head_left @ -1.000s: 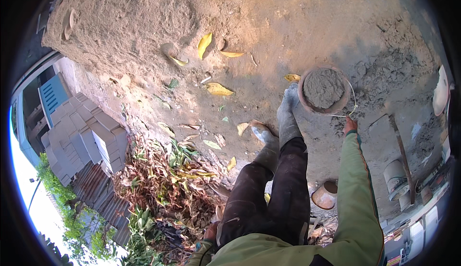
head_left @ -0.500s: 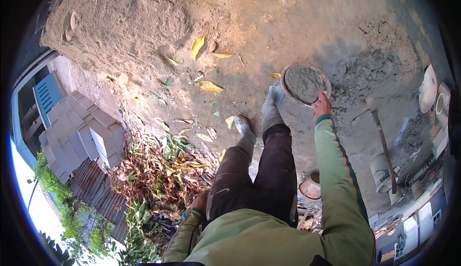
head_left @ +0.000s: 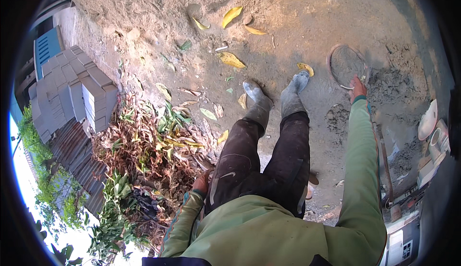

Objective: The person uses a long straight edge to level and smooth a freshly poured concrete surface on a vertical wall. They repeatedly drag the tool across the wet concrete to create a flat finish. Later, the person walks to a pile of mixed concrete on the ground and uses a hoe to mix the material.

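From the head view, your right hand (head_left: 357,87) reaches forward on a straight arm and grips the near rim of the pan (head_left: 346,65), fingers closed over its edge. The pan is round and shallow, filled level with grey mortar, and sits low over the dirt just ahead and to the right of your right boot (head_left: 294,93). Whether its base rests on the ground or hangs a little above it, you cannot tell from here.

Your left hand (head_left: 201,183) lies against your left thigh, near the leaves; its fingers are mostly hidden by the trouser leg and cuff, so you cannot tell whether they are open or curled. It holds nothing that shows.

As to progress, a fair judgement: the filling looks done, since the pan is loaded and in your grasp. The carrying and emptying look still ahead, as the pan sits low at your feet and right next to the mortar heap (head_left: 391,81).

The surface is bare packed earth, sandy and uneven, strewn with yellow leaves (head_left: 231,59). Your left boot (head_left: 257,100) stands just beside the right one. To your left lies a pile of dry leaves (head_left: 153,146) and, beyond it, a stack of grey blocks (head_left: 77,93) on corrugated sheet. To your right, wet mortar patches mark the ground, a long tool handle (head_left: 384,165) lies near your arm, and buckets (head_left: 434,136) cluster at the edge. This is open outdoor ground in daylight, with green plants at the lower left.
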Motion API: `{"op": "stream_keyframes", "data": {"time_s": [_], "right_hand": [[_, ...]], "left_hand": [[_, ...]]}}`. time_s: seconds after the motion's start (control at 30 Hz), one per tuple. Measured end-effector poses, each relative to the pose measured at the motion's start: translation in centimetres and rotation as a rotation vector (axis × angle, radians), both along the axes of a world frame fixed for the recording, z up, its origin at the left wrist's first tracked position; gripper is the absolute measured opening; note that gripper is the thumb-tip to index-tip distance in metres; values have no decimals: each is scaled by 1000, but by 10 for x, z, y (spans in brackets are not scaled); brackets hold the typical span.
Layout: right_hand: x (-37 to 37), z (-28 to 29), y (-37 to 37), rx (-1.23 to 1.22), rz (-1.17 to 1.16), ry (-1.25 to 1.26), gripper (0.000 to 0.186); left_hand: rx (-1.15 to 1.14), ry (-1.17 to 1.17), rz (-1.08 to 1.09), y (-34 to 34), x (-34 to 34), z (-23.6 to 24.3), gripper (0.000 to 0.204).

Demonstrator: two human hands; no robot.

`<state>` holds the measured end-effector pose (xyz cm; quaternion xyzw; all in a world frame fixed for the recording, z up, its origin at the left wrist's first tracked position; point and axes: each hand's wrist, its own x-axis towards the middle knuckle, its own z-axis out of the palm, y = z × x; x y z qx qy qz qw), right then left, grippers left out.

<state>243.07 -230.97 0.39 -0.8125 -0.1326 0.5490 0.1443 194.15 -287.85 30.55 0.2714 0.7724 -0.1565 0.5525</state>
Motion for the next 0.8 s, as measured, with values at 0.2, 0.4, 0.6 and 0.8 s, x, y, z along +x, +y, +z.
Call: {"op": "stream_keyframes", "data": {"time_s": [0.2, 0.4, 0.6, 0.8], "right_hand": [[-52, 121, -117, 341, 541, 144, 62], [3, 188, -262, 69, 642, 18, 37], [-35, 247, -283, -382, 692, 36, 20], [-72, 324, -274, -73, 723, -40, 31]], "left_hand": [[110, -32, 400, -30, -19, -16, 52], [406, 2, 773, -60, -33, -32, 49], [342, -192, 1153, -88, -23, -69, 52], [288, -209, 951, -45, -67, -80, 48]]}}
